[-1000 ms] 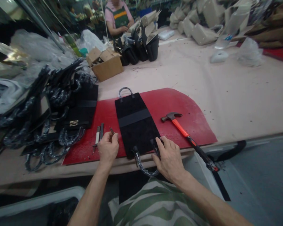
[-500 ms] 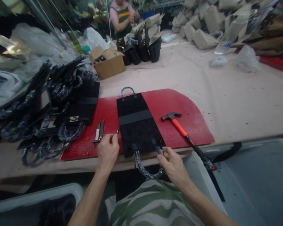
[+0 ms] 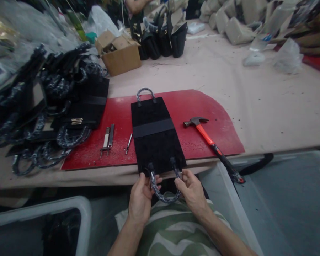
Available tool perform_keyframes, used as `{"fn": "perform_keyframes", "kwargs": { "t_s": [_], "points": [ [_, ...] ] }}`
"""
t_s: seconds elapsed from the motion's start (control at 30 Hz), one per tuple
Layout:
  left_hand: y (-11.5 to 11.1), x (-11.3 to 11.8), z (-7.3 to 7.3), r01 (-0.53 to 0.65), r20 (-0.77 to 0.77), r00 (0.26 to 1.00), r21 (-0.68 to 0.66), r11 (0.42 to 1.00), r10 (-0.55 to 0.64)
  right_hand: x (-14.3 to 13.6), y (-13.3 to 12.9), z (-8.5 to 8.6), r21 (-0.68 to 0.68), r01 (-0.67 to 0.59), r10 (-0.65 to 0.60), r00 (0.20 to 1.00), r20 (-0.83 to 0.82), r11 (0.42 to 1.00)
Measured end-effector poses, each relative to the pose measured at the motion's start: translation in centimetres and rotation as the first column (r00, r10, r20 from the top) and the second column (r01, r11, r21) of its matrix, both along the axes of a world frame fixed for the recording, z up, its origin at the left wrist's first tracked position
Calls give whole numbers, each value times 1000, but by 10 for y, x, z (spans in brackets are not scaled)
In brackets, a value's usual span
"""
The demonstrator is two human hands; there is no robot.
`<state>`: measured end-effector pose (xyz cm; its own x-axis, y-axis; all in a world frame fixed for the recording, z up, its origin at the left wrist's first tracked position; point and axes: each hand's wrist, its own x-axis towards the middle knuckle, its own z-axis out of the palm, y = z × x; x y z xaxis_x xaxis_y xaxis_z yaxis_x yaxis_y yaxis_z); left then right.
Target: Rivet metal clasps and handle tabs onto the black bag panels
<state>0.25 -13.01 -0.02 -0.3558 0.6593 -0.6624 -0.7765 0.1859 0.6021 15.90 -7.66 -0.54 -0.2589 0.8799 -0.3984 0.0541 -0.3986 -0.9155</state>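
A flat black bag panel (image 3: 156, 142) lies lengthwise, its near edge jutting past the table's front. Plastic-wrapped loop handles are at both ends: a far handle (image 3: 145, 89) and a near handle (image 3: 165, 197). My left hand (image 3: 140, 199) is closed on the panel's near left corner, thumb above and fingertips partly hidden behind the handle. At the near right corner, my right hand (image 3: 192, 190) grips the panel's edge beside the handle. A thin metal punch (image 3: 128, 144) rests left of the panel, and a claw hammer (image 3: 204, 135) with an orange-and-black grip lies to the right.
Under the panel is a red board (image 3: 120, 106). Two slim metal tools (image 3: 108, 138) lie on its left. Wrapped black bag pieces (image 3: 61, 92) are heaped farther left. A cardboard box (image 3: 121, 58) and black bags (image 3: 160, 42) stand behind. Grey bins (image 3: 85, 220) sit below the table edge.
My left hand has put the punch down on the red board and moved right to the panel's near left corner. My right hand stays at the near right corner. The view has tilted downward.
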Motion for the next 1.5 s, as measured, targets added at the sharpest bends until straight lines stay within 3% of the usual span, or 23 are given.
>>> {"fn": "perform_keyframes", "kwargs": {
  "t_s": [0.17,0.27,0.37,0.5,0.77,0.97,1.13,1.23,1.3,1.37,1.43,1.5],
  "points": [
    [14,-1,0,-67,223,972,-29,997,71,1,-2,-9,-41,-87,82,992,-96,995],
    [17,3,-8,-59,294,955,65,996,38,2,-2,-17,-47,-96,90,989,-119,994],
    [16,5,-18,11,231,972,173,985,-51,2,-1,-22,-54,-98,89,986,-144,994],
    [14,9,-24,68,142,986,153,986,-90,0,-2,-24,-52,-61,48,975,-219,997],
    [19,18,-16,40,61,997,103,994,-46,-11,11,-19,-236,121,-192,933,-305,964],
    [19,16,-7,69,-28,997,119,991,-66,-18,19,-8,-331,109,-254,863,-436,937],
    [21,15,-4,108,-60,993,146,983,-101,-20,20,-2,-330,94,-255,834,-490,939],
    [21,17,-7,111,-170,981,120,987,-90,-20,18,1,-315,85,-238,839,-489,945],
    [18,19,-4,129,-323,941,71,989,-99,-19,17,2,-298,107,-241,855,-460,948],
    [13,19,6,159,-520,839,-50,986,-162,-19,16,4,-274,144,-256,865,-432,951],
    [8,19,26,194,-693,671,-181,964,-264,-20,17,4,-249,185,-280,859,-429,951],
    [3,24,51,301,-835,442,-205,931,-327,-19,18,5,-246,222,-312,844,-436,944]
  ]
}}
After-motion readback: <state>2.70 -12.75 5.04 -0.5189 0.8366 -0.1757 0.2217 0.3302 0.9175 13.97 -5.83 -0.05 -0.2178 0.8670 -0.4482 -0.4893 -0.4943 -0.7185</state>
